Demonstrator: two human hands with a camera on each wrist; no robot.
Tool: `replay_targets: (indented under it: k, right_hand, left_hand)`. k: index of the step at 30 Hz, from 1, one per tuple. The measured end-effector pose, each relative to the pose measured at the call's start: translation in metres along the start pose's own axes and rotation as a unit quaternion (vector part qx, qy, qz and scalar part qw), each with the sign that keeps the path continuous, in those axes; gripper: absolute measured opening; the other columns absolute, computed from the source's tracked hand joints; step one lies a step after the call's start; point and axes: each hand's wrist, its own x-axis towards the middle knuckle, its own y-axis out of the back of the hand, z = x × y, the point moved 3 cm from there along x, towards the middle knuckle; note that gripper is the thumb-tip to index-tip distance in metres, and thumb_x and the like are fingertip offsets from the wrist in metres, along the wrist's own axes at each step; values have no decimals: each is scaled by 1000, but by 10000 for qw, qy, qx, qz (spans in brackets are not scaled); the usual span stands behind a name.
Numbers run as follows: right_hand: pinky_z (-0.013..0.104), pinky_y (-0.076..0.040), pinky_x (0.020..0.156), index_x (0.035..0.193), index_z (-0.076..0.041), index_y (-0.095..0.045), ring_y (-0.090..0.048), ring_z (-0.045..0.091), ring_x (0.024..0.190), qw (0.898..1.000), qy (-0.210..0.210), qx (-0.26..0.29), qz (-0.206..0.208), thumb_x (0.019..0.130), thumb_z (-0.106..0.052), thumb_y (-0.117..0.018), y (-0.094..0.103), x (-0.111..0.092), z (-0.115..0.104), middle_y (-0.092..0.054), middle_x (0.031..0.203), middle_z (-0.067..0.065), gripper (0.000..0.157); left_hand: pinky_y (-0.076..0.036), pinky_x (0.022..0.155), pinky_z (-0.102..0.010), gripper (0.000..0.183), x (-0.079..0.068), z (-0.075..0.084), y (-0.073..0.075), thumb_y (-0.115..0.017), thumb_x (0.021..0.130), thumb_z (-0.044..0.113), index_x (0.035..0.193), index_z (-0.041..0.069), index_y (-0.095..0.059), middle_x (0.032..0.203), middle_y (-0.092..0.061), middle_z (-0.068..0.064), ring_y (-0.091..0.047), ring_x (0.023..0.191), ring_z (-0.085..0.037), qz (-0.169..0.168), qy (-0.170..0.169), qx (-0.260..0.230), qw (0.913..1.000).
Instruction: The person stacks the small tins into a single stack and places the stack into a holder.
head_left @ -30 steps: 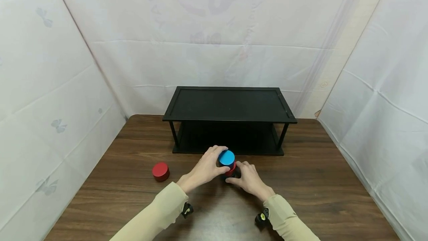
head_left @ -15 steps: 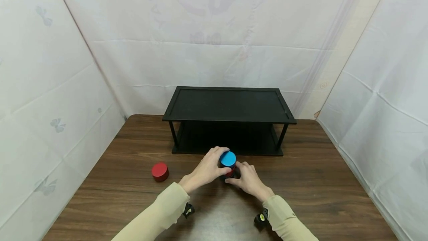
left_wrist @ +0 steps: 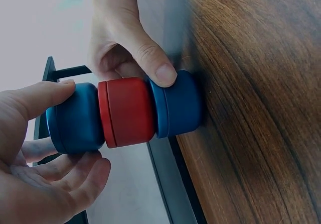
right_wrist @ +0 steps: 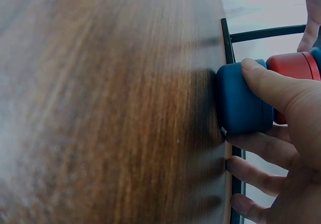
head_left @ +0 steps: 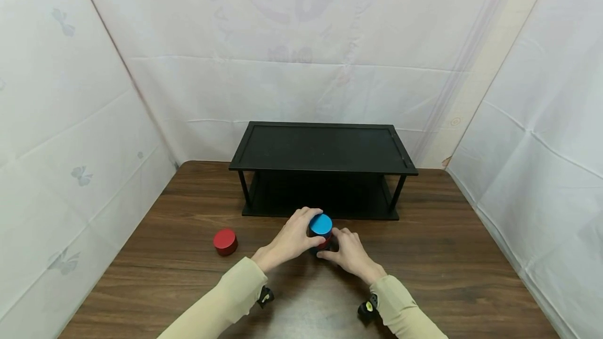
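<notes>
Three small round tins with lids stand stacked on the table in front of the shelf. On top is a blue tin, held by my left hand between thumb and fingers. Below it comes a red tin, and a second blue tin forms the base. My right hand grips the base tin, its thumb on one side and fingers on the other in the right wrist view. Another red tin sits apart on the table, left of both hands.
A black two-level shelf stands just behind the stack, near the back edge of the brown wooden table. White sheeting hangs at the back and both sides.
The left hand and the top blue tin have shifted slightly right and toward me, and less of the red tin below shows. The right hand has barely moved.
</notes>
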Motion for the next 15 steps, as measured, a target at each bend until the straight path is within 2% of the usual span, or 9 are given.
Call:
replay_targets:
  k: [15]
  right_hand:
    - [37, -36, 83, 114, -12, -64, -52, 16, 85, 10000, 23, 48, -15, 78, -39, -78, 1, -1, -1, -65, 94, -1, 47]
  left_hand:
    - [-50, 97, -42, 59, 0, 1, -1, -73, 86, 23, 137, 6, -49, 130, -55, -12, -52, 114, -25, -33, -33, -5, 10000]
